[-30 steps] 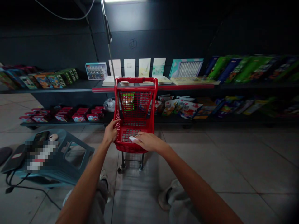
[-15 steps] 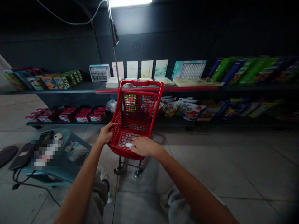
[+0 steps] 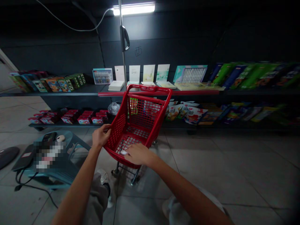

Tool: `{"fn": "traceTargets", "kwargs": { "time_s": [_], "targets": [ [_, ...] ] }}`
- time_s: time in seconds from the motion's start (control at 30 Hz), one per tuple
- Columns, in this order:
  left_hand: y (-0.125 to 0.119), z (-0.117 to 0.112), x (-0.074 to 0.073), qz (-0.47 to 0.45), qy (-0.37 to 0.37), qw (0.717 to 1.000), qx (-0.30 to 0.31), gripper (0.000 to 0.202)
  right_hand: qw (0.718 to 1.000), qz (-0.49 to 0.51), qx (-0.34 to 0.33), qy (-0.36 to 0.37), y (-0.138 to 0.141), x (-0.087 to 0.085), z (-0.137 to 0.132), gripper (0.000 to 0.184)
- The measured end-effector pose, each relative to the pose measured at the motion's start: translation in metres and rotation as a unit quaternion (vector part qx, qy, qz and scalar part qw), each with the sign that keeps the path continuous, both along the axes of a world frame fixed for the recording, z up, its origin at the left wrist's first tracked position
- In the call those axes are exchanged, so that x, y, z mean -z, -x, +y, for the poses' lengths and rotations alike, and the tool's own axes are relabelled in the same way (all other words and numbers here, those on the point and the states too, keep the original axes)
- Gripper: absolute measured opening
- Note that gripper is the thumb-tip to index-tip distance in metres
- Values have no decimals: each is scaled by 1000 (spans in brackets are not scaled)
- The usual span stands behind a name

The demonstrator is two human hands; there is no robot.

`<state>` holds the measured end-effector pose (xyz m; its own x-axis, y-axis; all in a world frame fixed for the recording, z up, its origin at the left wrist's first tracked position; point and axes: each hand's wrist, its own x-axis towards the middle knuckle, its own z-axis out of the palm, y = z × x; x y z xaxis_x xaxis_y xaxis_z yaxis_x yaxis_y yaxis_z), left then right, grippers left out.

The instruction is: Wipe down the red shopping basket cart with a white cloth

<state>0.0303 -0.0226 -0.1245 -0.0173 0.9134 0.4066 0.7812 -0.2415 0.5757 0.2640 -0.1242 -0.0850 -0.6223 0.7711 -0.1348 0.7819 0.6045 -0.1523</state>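
Note:
In front of me stands a small red shopping cart [image 3: 116, 132] with a lattice basket and metal legs on casters. My left hand [image 3: 101, 136] is closed at the left rim of its basket, the fingers curled over the edge. Low over the basket's near rim is my right hand [image 3: 137, 154], closed on a small white wipe [image 3: 123, 152], most of which the fingers hide. Whether the wipe touches the rim I cannot tell.
Behind the cart, a dark shelf [image 3: 84, 93] bears books, boxes and snack bags. A blue-grey stool [image 3: 77, 147] with electronics and cables stands left. A metal pole [image 3: 124, 64] rises behind the cart. My legs flank the near floor.
The cart has turned and shifted slightly right in view. My left hand has gone from the inner side wall to the outer left rim. The right hand with the wipe is slightly lower and left.

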Motion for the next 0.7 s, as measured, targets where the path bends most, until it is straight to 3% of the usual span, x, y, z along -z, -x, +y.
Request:
{"fn": "traceTargets", "kwargs": {
  "time_s": [0.07, 0.13, 0.17, 0.27, 0.33, 0.4, 0.53, 0.63, 0.7],
  "targets": [
    [-17, -18, -10, 27, -66, 994, -77, 31, 1000, 7, 18, -16, -1, 5, 1, 49],
    [-39, -39, -16, 21, -117, 990, -71, 30, 998, 13, 39, -36, -2, 9, 2, 51],
    [-50, -50, -17, 21, -115, 993, -35, 30, 998, 15, 46, -44, -3, 11, 2, 51],
    [-74, -72, -10, 66, -17, 997, 47, 31, 997, 16, 59, -42, -5, 12, 1, 52],
    [-80, -75, 1, 140, 51, 986, 75, 39, 997, 10, 72, -19, -7, 9, 2, 53],
    [-79, -71, 12, 187, 62, 975, 98, 47, 997, 0, 76, 15, -9, 5, 8, 53],
    [-71, -63, 26, 166, 1, 978, 122, 48, 987, -59, -4, 148, -12, -5, 37, 53],
    [-67, -60, 30, 142, -30, 981, 125, 48, 954, -138, -98, 249, -13, -8, 73, 42],
    [-66, -59, 32, 133, -40, 982, 131, 49, 932, -171, -125, 294, -13, -6, 97, 33]
  ]
}}
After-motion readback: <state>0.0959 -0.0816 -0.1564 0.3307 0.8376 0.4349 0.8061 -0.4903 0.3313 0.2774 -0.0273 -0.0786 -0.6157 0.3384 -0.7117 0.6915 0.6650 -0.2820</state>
